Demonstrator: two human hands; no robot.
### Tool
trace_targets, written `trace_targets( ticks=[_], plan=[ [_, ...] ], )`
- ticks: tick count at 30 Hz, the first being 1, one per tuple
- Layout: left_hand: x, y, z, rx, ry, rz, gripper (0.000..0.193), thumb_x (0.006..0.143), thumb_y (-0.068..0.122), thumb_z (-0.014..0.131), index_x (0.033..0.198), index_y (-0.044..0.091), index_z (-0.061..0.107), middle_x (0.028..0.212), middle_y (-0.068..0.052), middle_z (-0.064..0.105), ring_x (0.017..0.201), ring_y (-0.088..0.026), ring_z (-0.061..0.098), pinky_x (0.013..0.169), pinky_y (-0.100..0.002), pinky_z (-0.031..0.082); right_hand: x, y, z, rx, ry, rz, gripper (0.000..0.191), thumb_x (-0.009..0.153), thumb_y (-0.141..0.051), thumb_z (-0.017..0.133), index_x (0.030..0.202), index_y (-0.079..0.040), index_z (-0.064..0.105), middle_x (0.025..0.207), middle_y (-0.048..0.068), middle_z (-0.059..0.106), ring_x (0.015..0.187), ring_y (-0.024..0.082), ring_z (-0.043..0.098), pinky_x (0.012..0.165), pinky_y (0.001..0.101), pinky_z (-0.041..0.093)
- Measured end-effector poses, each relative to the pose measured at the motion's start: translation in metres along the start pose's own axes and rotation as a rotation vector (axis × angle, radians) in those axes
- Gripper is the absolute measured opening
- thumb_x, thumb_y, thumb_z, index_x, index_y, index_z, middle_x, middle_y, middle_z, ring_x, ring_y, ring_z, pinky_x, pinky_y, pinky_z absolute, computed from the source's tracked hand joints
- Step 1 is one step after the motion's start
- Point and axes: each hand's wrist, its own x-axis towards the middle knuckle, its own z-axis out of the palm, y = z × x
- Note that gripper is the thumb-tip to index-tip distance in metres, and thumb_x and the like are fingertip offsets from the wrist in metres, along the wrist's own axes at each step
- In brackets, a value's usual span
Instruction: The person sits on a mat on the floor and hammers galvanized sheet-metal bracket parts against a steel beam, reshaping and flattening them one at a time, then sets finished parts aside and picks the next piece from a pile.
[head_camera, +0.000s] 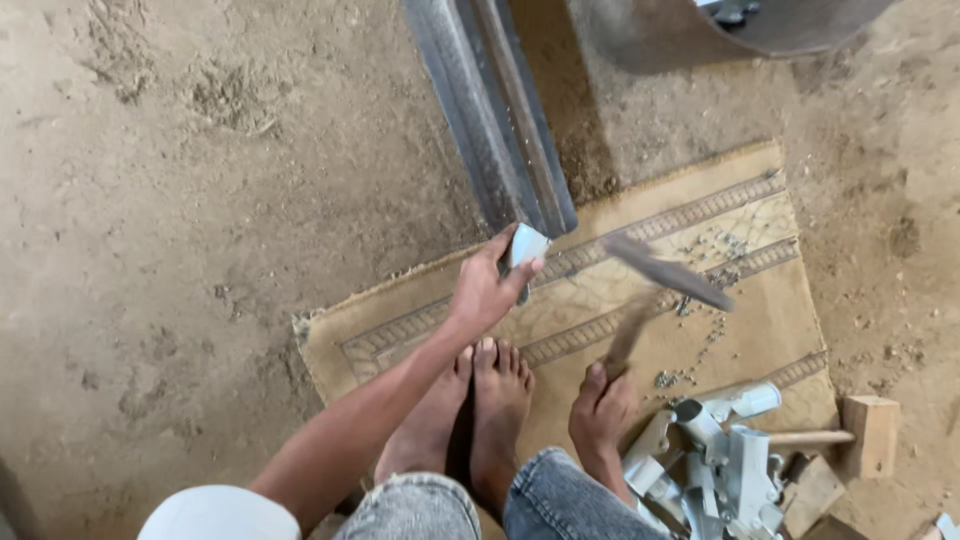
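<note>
Seated barefoot on a tan patterned mat (740, 300), your left hand (485, 290) pinches a small grey metal fitting (526, 246) against the long steel channel's (500, 120) end; your right hand (603, 405) grips a blurred, raised hammer (660, 272) (mid-swing, apparently); the next blow needs aim clear of your fingers

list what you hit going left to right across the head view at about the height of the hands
bare dirt floor → left hand holding a small metal piece at the end of the long steel rail → blurred hammer above the right hand → pile of metal fittings on the mat → wooden block
</note>
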Motion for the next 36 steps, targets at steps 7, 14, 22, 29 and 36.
trace_targets(
  ticks=[7, 14, 22, 29, 36],
  plan=[
    [-0.021, 0.001, -0.001, -0.375, -0.223, -0.413, 0.058, 0.084, 0.025, 0.082, 0.132, 0.000, 0.062, 0.109, -0.006, 0.070, 0.098, -0.016, 0.064, 0.088, -0.033, 0.053, 0.001, -0.006, -0.012, -0.268, -0.393, 0.005, 0.027, 0.101, -0.029, 0.062, 0.116, -0.007, 0.061, 0.091, 0.017, 0.067, 0.085, 0.037, 0.066, 0.074, 0.0484, 0.050],
    [-0.045, 0.042, -0.023, -0.462, -0.362, -0.277, 0.069, 0.075, 0.023, 0.089, 0.133, 0.004, 0.058, 0.108, -0.004, 0.069, 0.100, -0.013, 0.068, 0.092, -0.031, 0.057, 0.053, -0.096, -0.037, 0.431, -0.572, -0.020, 0.034, 0.096, -0.020, 0.065, 0.126, -0.004, 0.062, 0.113, 0.014, 0.068, 0.102, 0.028, 0.069, 0.087, 0.0374, 0.055],
    [-0.038, 0.051, -0.043, -0.327, -0.509, -0.266, 0.071, 0.071, 0.029, 0.091, 0.130, 0.004, 0.061, 0.111, -0.003, 0.071, 0.106, -0.013, 0.067, 0.095, -0.030, 0.054, 0.064, -0.095, -0.029, 0.630, -0.678, 0.078, 0.024, 0.090, -0.014, 0.076, 0.107, 0.000, 0.069, 0.089, 0.009, 0.076, 0.083, 0.018, 0.073, 0.074, 0.0317, 0.058],
    [-0.034, 0.066, -0.043, -0.253, -0.534, -0.308, 0.073, 0.071, 0.031, 0.090, 0.132, 0.005, 0.058, 0.109, -0.003, 0.070, 0.102, -0.014, 0.069, 0.092, -0.032, 0.057, 0.054, -0.106, -0.032, 0.409, -0.572, -0.109, 0.024, 0.089, -0.013, 0.074, 0.108, 0.000, 0.070, 0.090, 0.015, 0.074, 0.084, 0.031, 0.069, 0.075, 0.0415, 0.053],
    [-0.053, 0.045, -0.037, 0.352, -0.408, -0.421, 0.078, 0.087, 0.054, 0.066, 0.155, 0.019, 0.048, 0.090, -0.015, 0.074, 0.086, -0.023, 0.075, 0.085, -0.040, 0.057, 0.063, -0.136, -0.052, 0.211, -0.533, -0.416, 0.015, 0.073, -0.004, 0.065, 0.088, -0.004, 0.064, 0.077, 0.015, 0.066, 0.073, 0.038, 0.064, 0.069, 0.0495, 0.048]
  ],
)
